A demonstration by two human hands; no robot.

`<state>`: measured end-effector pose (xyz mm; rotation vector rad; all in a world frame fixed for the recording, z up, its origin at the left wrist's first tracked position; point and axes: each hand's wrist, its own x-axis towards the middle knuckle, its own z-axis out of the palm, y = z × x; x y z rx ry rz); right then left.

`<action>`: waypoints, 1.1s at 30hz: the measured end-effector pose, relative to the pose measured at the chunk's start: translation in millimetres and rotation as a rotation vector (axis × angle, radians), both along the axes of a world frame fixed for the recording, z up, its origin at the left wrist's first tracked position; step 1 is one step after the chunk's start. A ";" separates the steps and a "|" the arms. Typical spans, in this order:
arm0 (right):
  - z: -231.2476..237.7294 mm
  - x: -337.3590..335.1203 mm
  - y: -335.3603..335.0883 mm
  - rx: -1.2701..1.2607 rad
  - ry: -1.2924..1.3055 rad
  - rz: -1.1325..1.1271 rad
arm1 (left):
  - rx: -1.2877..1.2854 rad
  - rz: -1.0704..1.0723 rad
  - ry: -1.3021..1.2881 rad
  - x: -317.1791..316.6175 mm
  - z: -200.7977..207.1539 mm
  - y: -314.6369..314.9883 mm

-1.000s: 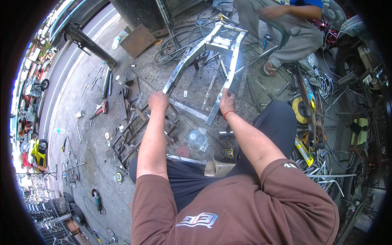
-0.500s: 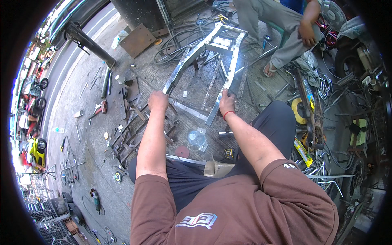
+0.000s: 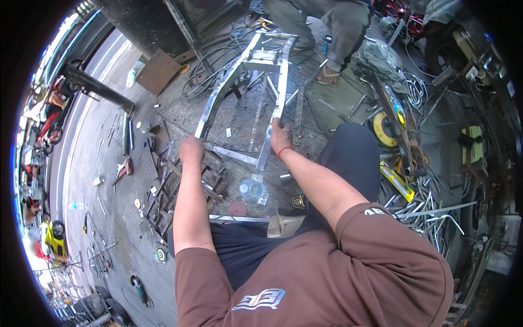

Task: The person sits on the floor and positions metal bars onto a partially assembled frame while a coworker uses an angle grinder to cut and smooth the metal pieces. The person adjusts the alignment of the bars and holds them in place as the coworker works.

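A silver metal frame (image 3: 283,82) stretches away from me, with two long bent rails joined by crosspieces at the far end. My left hand (image 3: 191,151) is closed round the near end of its left rail. Further along the right rail, my right hand (image 3: 282,136) grips it just above the near tip; a red string circles that wrist. Beneath the near ends lies a flat metal bar (image 3: 231,153). Close to my lap are a clear round lid-like object (image 3: 251,189), a reddish disc (image 3: 237,209) and a black-and-yellow tape measure (image 3: 298,202).
Rusty metal brackets (image 3: 163,210) are heaped left of my legs, with an angle grinder (image 3: 138,289) lower down. Another person's foot (image 3: 328,75) rests beyond the frame. On the right lie a yellow ring-shaped coil (image 3: 384,129) and metal rods (image 3: 427,210). Cables (image 3: 204,79) sprawl at the back.
The view has shifted, so the frame and both hands appear further left. Both hands keep their hold on the rails. The other person's hand has gone out of view.
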<state>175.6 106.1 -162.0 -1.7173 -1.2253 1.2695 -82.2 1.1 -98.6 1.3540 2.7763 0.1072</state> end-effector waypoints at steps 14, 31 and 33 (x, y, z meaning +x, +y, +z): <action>3.4 -2.2 -1.2 -0.027 0.002 -0.057 | -0.027 -0.020 0.053 2.8 2.0 -1.7; -6.6 -0.9 2.6 0.010 -0.049 0.029 | -0.046 0.045 0.007 11.3 12.4 -1.1; -8.8 -1.6 3.8 0.070 -0.107 0.078 | -0.027 0.055 0.004 12.8 13.6 -1.7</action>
